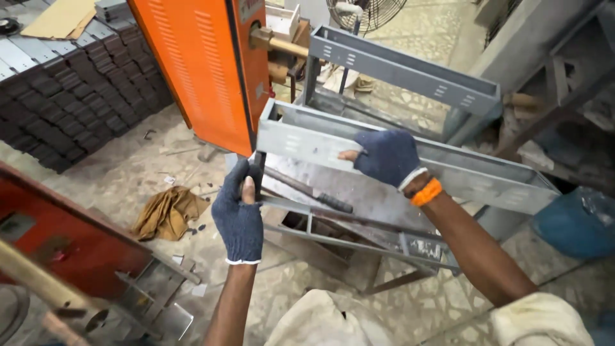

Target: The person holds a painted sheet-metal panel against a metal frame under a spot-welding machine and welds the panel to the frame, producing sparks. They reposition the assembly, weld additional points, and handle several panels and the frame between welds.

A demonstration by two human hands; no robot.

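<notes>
A long grey sheet-metal tray [307,144] with folded walls and small vent slots is held up in front of an orange welding machine [205,70]. My left hand [240,214], in a dark blue knit glove, grips the tray's lower left corner. My right hand [386,157], also gloved and with an orange band at the wrist, clasps the tray's near wall from above. The tray's left end sits close to the machine's brass-coloured electrode arm [282,45]. A second, similar grey tray frame [410,67] stands just behind it.
Stacks of dark metal pieces [70,96] cover the floor at the left. A brown rag [168,211] lies on the speckled floor. A metal-frame stand [359,237] sits below the tray. A red machine [57,237] is at the lower left, a fan [365,13] at the back, a blue container [573,224] at the right.
</notes>
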